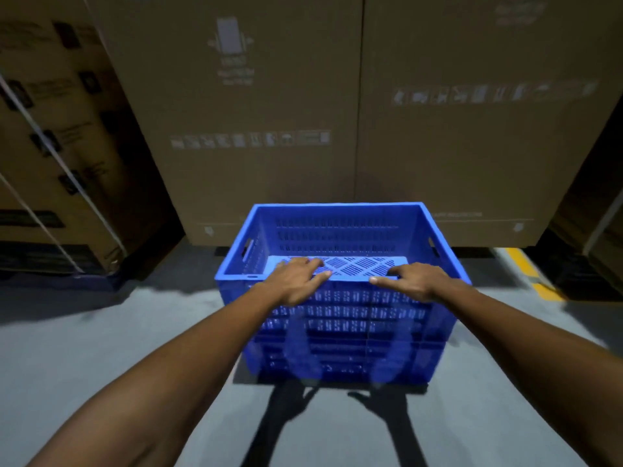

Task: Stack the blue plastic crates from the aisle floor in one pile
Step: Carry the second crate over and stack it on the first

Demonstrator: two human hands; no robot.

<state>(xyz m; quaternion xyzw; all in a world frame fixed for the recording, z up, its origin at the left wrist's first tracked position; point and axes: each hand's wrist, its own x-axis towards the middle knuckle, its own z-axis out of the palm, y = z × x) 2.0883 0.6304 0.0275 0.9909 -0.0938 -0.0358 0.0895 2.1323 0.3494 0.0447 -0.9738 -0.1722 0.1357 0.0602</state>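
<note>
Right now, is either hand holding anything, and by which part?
Both hold the blue crate by its near top rim: left hand and right hand, fingers hooked inside, thumbs along the edge.

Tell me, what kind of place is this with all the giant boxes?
Probably a warehouse aisle: tall cardboard cartons printed with handling symbols, a grey concrete floor with a yellow painted line, and a blue plastic crate out in the aisle.

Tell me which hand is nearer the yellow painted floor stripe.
Right. The right hand holds the near rim of the blue slotted plastic crate, left of the yellow painted floor stripe; the left hand holds that rim farther left.
</note>
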